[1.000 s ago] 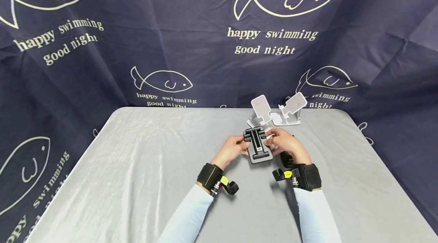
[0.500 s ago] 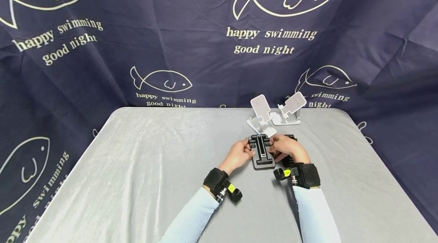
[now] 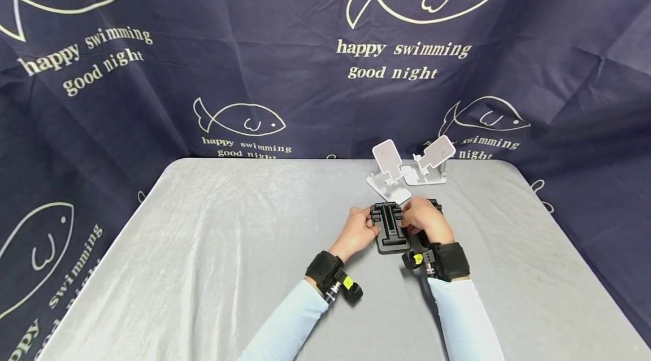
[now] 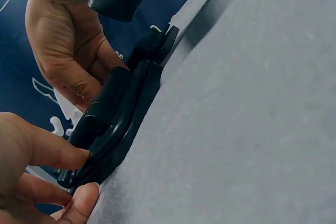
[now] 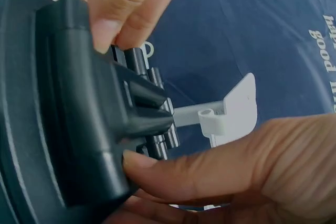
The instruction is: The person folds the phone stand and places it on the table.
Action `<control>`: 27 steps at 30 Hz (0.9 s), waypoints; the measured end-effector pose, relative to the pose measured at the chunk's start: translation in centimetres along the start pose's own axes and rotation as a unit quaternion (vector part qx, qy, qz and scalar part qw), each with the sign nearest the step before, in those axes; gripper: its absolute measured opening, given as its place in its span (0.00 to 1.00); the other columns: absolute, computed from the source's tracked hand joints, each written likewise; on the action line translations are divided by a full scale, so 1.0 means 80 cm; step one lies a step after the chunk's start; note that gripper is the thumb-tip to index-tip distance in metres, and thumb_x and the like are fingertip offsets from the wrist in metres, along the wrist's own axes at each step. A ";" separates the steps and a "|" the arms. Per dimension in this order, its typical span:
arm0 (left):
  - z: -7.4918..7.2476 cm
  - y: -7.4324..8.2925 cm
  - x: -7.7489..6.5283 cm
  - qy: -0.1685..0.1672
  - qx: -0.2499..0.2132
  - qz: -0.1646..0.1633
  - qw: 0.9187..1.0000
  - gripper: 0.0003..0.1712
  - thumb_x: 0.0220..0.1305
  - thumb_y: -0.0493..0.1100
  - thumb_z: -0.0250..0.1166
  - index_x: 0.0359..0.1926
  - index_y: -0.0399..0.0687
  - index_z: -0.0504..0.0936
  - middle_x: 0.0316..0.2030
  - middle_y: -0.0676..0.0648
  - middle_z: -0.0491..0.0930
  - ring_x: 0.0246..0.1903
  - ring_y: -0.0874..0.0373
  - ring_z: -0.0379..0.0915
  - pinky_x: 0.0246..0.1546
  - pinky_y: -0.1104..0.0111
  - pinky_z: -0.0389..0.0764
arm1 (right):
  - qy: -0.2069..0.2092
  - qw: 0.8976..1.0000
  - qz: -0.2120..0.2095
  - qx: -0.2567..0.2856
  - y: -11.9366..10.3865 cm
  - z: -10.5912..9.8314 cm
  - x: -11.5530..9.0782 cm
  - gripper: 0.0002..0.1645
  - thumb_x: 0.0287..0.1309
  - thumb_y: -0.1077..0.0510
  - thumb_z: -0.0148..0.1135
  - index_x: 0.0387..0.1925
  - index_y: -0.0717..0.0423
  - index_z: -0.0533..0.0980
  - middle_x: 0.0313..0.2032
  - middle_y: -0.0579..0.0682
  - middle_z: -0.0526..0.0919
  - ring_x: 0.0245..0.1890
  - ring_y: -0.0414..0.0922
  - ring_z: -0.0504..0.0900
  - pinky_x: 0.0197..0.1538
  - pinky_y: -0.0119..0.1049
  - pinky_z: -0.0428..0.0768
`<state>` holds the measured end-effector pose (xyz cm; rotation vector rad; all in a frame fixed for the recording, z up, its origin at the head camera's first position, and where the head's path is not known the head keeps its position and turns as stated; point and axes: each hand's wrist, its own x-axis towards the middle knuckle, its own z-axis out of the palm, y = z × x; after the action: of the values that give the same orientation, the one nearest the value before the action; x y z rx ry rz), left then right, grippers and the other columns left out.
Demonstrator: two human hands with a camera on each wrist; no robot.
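A black folding phone stand [image 3: 390, 226], folded flat, lies close on the grey cloth between both hands. At its left edge my left hand [image 3: 355, 233] pinches it, thumb above and fingers below, as the left wrist view shows. My right hand [image 3: 426, 217] grips the opposite edge, with the thumb on top beside the hinge bars of the stand [image 5: 79, 103]. Beside it on the right lies a second black phone stand [image 3: 435, 203], mostly hidden under my right hand and wrist.
Two white phone stands stand unfolded behind the hands, a left one [image 3: 387, 157] and a right one [image 3: 438, 153]. The left one's base comes close to the black stand's far end. A dark blue fish-print curtain [image 3: 305, 67] hangs behind the table [image 3: 254, 220].
The black phone stand has come down and slightly right, turning straighter, to lie beside the second black one. My left hand has moved right with it; my right hand has shifted only a little.
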<state>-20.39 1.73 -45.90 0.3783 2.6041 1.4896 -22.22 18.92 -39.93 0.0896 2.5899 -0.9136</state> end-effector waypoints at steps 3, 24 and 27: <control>-0.001 0.003 0.001 0.003 0.013 0.000 1.000 0.20 0.56 0.34 0.65 0.48 0.25 0.75 0.32 0.49 0.61 0.37 0.60 0.58 0.38 0.73 0.67 | 0.020 1.000 0.001 -0.006 -0.002 0.001 0.001 0.05 0.45 0.69 0.65 0.23 0.65 0.74 0.23 0.56 0.80 0.21 0.48 0.82 0.30 0.40 0.82; -0.002 0.007 -0.003 0.004 0.014 -0.020 1.000 0.11 0.54 0.33 0.66 0.36 0.28 0.76 0.34 0.47 0.62 0.37 0.58 0.62 0.40 0.70 0.71 | 0.005 0.999 0.014 -0.030 -0.001 0.001 0.005 0.08 0.46 0.66 0.67 0.26 0.64 0.74 0.26 0.57 0.81 0.23 0.48 0.82 0.31 0.39 0.82; -0.004 0.005 -0.001 -0.003 0.003 -0.024 1.000 0.11 0.54 0.34 0.66 0.37 0.30 0.77 0.33 0.48 0.63 0.35 0.59 0.62 0.37 0.72 0.70 | 0.000 0.999 0.013 -0.032 0.000 0.000 0.006 0.08 0.48 0.65 0.66 0.25 0.63 0.73 0.25 0.55 0.80 0.23 0.46 0.82 0.31 0.38 0.82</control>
<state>-20.31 1.69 -45.38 0.3178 2.5939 1.4645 -22.69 18.87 -40.08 0.1055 2.6087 -0.8201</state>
